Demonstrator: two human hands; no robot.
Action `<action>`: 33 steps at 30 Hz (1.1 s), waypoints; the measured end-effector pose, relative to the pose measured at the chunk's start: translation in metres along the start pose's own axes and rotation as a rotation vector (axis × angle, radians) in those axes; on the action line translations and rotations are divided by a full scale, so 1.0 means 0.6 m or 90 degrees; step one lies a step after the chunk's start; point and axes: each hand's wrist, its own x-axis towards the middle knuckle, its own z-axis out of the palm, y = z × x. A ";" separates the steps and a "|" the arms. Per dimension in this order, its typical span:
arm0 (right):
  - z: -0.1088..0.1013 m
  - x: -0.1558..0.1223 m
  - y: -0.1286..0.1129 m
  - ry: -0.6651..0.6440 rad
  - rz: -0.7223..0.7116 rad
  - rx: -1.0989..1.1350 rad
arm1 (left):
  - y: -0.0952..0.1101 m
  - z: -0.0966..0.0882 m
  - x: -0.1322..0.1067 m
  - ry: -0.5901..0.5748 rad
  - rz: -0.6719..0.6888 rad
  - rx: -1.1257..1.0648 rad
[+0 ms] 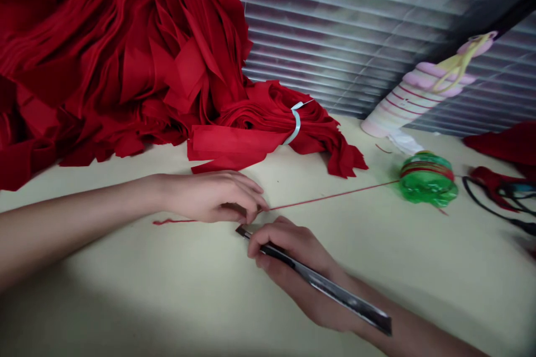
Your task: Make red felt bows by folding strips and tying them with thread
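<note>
Red thread (pixel 330 196), thin and taut, pinched in the left hand (pixel 213 198); steel knife (pixel 335 287) gripped tight by the right hand (pixel 293 268)

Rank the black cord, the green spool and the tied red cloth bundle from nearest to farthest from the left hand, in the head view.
From the left hand:
1. Tied red cloth bundle, straight ahead.
2. Green spool, to the right.
3. Black cord, at the far right.

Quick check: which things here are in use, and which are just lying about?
In use: left hand pinching red thread, which runs to a green spool; right hand gripping a utility knife.

Lying about: red cloth bundle, striped cone, black cord.
</note>
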 end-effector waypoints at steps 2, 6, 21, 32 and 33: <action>-0.002 0.000 0.002 0.000 0.047 0.038 | -0.003 0.001 -0.001 0.007 0.006 -0.010; -0.006 0.001 0.007 -0.010 0.119 0.179 | -0.008 0.004 0.000 0.024 0.017 -0.055; 0.004 0.001 0.010 0.046 -0.083 0.120 | -0.011 0.009 -0.002 0.038 -0.005 -0.094; 0.004 -0.002 0.012 0.085 -0.131 0.114 | -0.013 0.012 -0.002 0.040 -0.001 -0.073; 0.004 -0.002 0.012 0.081 -0.122 0.116 | -0.013 0.011 -0.002 0.038 0.002 -0.067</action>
